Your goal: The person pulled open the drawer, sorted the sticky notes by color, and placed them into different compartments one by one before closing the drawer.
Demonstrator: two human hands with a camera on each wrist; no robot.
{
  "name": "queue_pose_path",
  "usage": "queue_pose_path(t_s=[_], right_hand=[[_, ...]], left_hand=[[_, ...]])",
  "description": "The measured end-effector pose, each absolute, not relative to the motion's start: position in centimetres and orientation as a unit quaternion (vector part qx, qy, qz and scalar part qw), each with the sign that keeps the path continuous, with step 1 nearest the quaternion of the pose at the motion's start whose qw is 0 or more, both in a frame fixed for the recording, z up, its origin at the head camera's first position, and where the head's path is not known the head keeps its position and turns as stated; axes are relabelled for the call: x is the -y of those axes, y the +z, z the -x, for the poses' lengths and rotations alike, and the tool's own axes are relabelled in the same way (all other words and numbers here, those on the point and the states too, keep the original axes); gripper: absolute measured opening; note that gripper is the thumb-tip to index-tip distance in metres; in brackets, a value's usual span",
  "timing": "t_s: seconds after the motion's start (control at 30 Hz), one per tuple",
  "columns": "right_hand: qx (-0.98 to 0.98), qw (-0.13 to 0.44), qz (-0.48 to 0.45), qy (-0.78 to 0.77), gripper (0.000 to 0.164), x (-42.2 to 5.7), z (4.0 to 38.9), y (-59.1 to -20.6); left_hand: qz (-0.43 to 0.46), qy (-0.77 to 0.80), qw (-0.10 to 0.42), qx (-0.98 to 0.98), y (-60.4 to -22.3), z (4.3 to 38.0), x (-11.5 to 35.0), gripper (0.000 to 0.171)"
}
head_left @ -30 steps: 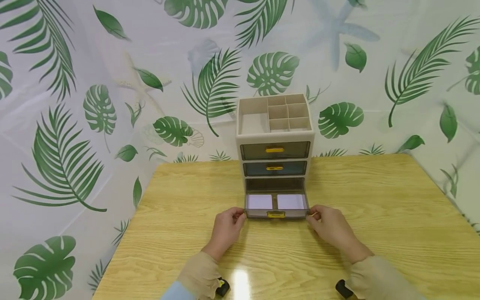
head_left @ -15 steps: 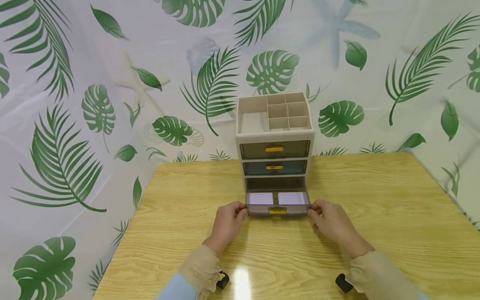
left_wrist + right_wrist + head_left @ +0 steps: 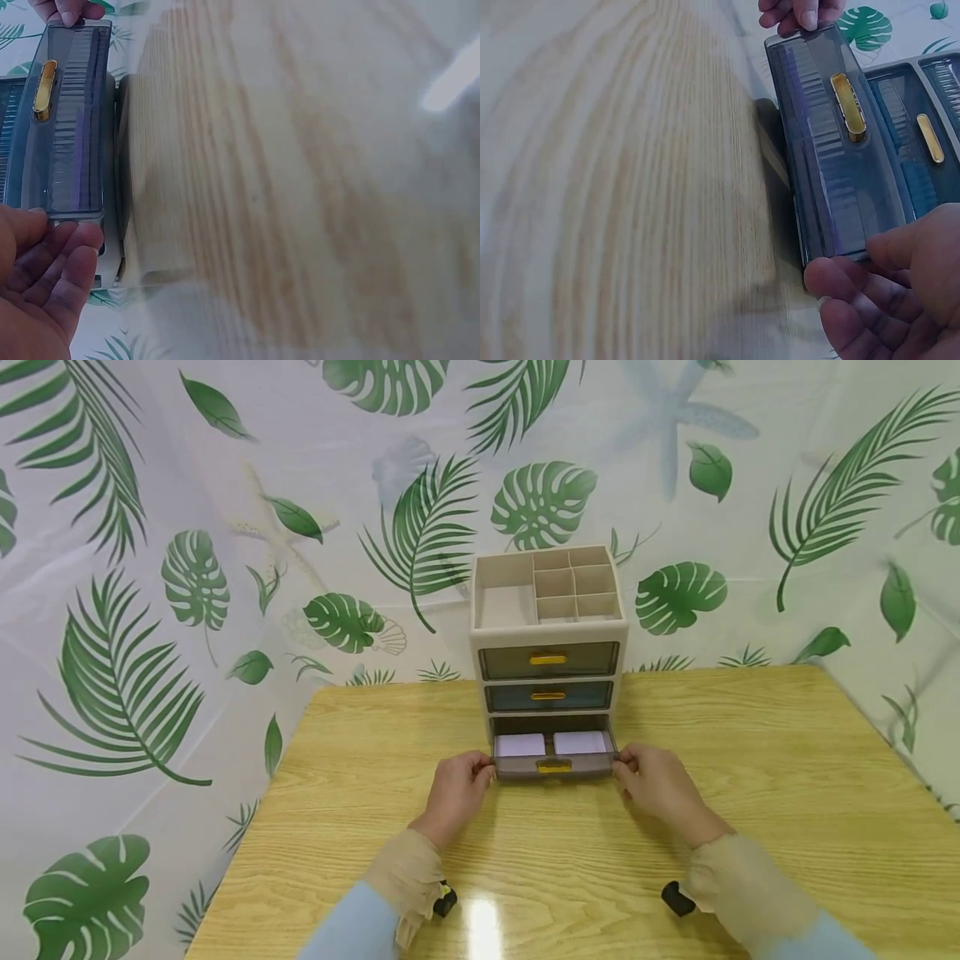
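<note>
A smoky clear drawer (image 3: 525,767) with a gold handle (image 3: 553,766) stands partly out of the bottom of a cream desktop organizer (image 3: 551,628). Two pale lilac stacks (image 3: 521,744) lie side by side inside it. My left hand (image 3: 454,789) pinches the drawer's left front corner between thumb and fingers. At the right front corner, my right hand (image 3: 660,781) grips in the same way. The right wrist view shows the drawer front (image 3: 825,150) with a thumb on its near end and the other hand at its far end.
Above the open drawer are a closed blue-tinted drawer (image 3: 517,697) and a closed brown-tinted drawer (image 3: 510,663). Compartments (image 3: 555,583) divide the organizer's top. The wooden table (image 3: 360,760) meets a leaf-print backdrop (image 3: 300,568) close behind the organizer.
Both hands have moved forward with the drawer, which has slid farther into the organizer. The lilac stacks have moved back with it.
</note>
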State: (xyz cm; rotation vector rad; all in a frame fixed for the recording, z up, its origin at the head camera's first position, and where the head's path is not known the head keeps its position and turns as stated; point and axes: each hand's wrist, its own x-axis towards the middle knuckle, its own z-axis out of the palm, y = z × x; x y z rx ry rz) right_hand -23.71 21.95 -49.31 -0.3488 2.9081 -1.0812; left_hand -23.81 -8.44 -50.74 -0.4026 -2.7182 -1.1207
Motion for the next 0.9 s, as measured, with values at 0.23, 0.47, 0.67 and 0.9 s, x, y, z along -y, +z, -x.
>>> queue_pose_path(t_s=[0.23,0.47,0.67,0.9], right_hand=[[-0.931,0.029,0.11,-0.347,0.017,-21.8,24.9,-49.2],[-0.929,0.033,0.103,-0.353,0.017,-21.8,26.0,-49.3],[-0.932,0.03,0.103,-0.347,0.019,-21.8,26.8,-49.4],[-0.937,0.025,0.093,-0.337,0.023,-22.0,27.8,-49.3]], left_hand=[[0.142,-0.346,0.091,0.923,-50.4,25.4,8.7,0.007],[0.15,-0.334,0.086,0.926,-50.4,26.4,8.8,0.009],[0.141,-0.327,0.083,0.931,-50.4,27.1,8.8,0.01],[0.118,-0.296,0.076,0.945,-50.0,28.5,8.5,0.011]])
